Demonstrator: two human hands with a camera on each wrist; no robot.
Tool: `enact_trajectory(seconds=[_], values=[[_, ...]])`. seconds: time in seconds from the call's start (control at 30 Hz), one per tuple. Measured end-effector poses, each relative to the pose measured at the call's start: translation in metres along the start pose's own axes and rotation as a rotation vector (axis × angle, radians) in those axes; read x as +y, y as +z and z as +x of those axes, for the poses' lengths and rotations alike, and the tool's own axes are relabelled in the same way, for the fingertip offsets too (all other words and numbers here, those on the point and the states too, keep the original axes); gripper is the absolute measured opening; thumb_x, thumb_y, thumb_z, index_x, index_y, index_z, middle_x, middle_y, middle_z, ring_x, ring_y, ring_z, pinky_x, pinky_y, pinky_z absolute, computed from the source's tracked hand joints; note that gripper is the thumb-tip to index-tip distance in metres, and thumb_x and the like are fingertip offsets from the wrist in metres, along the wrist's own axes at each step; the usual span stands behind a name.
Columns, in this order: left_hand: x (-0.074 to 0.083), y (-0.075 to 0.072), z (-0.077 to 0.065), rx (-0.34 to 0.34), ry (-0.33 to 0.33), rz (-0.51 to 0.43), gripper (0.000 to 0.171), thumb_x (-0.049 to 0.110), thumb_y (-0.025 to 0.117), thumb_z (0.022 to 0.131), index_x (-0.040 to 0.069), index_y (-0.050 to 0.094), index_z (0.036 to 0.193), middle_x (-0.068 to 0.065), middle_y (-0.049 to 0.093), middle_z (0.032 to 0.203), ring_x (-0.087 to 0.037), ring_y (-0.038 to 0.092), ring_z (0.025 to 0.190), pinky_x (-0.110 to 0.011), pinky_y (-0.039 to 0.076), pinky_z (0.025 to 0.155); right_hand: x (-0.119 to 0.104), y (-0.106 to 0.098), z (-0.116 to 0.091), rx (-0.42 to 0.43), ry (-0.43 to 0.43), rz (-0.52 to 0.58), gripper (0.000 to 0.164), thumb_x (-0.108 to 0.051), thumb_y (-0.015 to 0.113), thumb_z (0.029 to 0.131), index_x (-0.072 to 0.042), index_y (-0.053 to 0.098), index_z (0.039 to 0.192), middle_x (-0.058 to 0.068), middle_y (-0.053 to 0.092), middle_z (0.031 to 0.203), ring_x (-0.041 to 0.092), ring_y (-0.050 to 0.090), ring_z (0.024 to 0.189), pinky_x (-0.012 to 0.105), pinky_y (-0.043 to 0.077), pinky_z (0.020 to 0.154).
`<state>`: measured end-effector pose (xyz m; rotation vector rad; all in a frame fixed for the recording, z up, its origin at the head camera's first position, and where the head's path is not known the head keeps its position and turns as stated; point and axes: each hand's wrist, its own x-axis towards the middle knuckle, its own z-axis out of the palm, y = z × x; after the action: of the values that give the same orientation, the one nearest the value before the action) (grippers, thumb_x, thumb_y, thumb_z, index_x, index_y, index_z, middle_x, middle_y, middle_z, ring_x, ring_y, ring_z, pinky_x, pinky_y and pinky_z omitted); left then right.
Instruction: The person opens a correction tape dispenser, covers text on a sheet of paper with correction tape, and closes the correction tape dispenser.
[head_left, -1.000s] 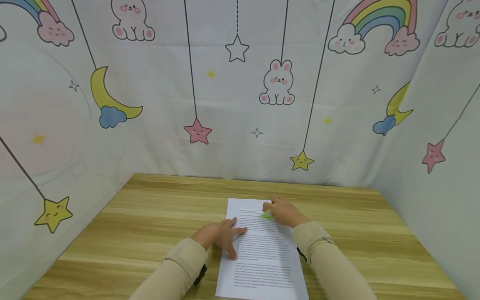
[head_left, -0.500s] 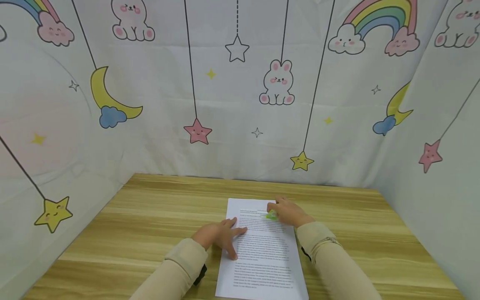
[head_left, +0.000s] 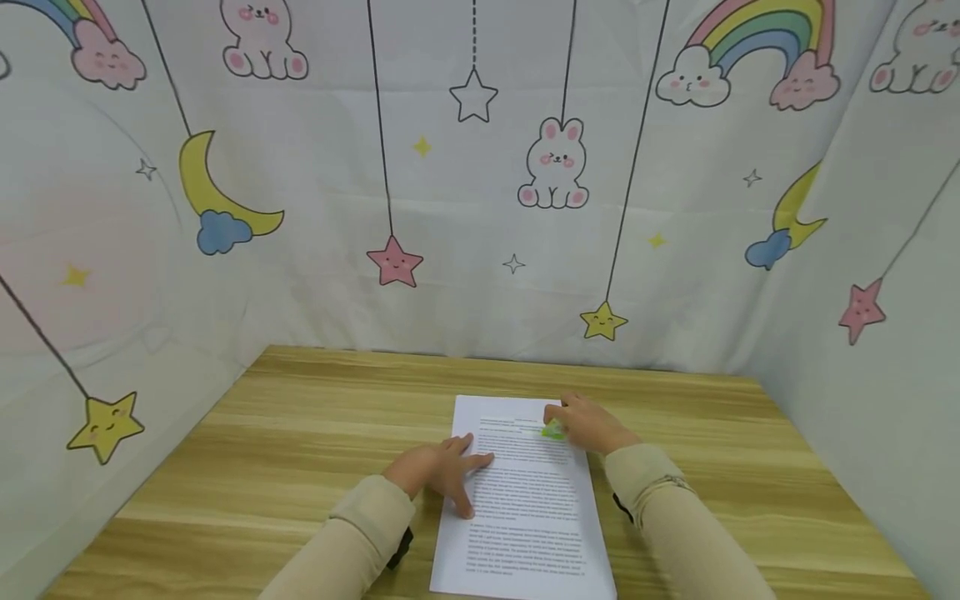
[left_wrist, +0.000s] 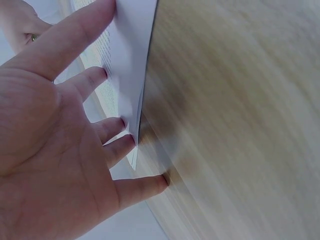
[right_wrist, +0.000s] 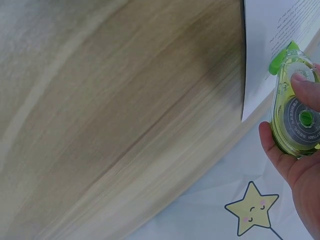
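Note:
Printed sheets of white paper (head_left: 525, 492) lie on the wooden table, lengthwise toward the person. My left hand (head_left: 442, 471) rests on their left edge with fingers spread; in the left wrist view, its fingertips (left_wrist: 117, 125) meet the paper's margin and one reaches past the edge to the wood. Near the top right of the page, my right hand (head_left: 592, 423) grips a green see-through correction tape (right_wrist: 300, 112) between thumb and fingers. The tape's green tip (right_wrist: 282, 60) is at the printed lines. Pale gaps break the upper text lines left of the tape.
The wood-grain table (head_left: 337, 400) extends around the paper on all sides. White cloth walls (head_left: 465, 317) with printed stars, moons and rabbits rise at its back and both sides.
My right hand has slid a short way to the right across the upper text, carrying the correction tape with it. The left hand and the paper keep their places.

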<state>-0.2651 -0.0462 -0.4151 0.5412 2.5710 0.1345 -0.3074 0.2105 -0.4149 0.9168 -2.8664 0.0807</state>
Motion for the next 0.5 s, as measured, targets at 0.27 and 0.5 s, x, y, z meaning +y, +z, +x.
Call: enact_trajectory(seconds=[0.27, 0.5], values=[[0.0047, -0.005, -0.0082, -0.017, -0.008, -0.004, 0.084, 0.042, 0.074, 0.073, 0.037, 0.029, 0.143, -0.004, 0.011, 0.156, -0.023, 0.01, 0.143, -0.051, 0.021, 0.11, 0.0056, 0.0019, -0.0032, -0.02, 0.054, 0.003, 0.028, 0.004, 0.057, 0.083, -0.019, 0.063, 0.098, 0.003, 0.05, 0.086, 0.018, 0.044, 0.077, 0.036, 0.042, 0.071], [0.0044, -0.0054, -0.0104, -0.012, 0.004, -0.013, 0.083, 0.041, 0.074, 0.073, 0.035, 0.03, 0.143, -0.005, 0.011, 0.155, -0.024, 0.011, 0.143, -0.052, 0.022, 0.11, 0.009, 0.004, -0.0049, -0.002, 0.037, -0.01, 0.03, 0.005, 0.056, 0.082, -0.02, 0.063, 0.098, 0.002, 0.049, 0.084, 0.017, 0.043, 0.076, 0.034, 0.041, 0.069]])
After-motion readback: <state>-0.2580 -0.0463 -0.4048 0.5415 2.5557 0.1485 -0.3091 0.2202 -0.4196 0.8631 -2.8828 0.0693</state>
